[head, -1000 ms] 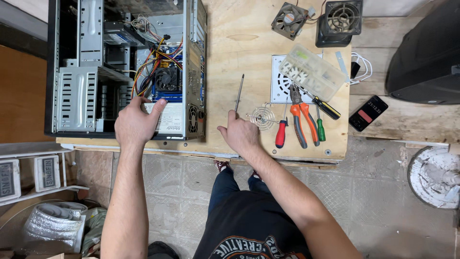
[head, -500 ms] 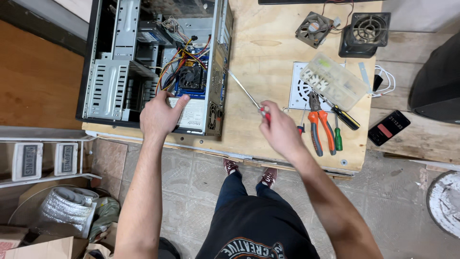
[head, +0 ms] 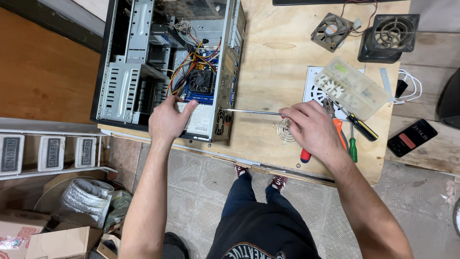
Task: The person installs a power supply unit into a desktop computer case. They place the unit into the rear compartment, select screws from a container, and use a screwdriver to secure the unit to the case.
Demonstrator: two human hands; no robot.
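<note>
Two hands work at our counter (head: pixel 268 67). At the left, our left hand (head: pixel 166 120) rests on the near edge of the open computer case (head: pixel 167 67), fingers spread flat over the white label, gripping nothing. Moving right, a long screwdriver (head: pixel 251 112) lies level, its tip at the case's rear corner by the small fan grille; our right hand (head: pixel 309 128) has its fingers closed around the handle. Beyond it lie pliers (head: pixel 341 136), a green screwdriver (head: pixel 353 149), a clear parts box (head: pixel 352 88), two loose fans and a phone (head: pixel 412 137). We judge the tip could slip off and scratch the case or catch the loose wires (head: pixel 191 64), since the shaft comes in nearly flat. Our fist hides the handle; we cannot make out the tip's seat.
</note>
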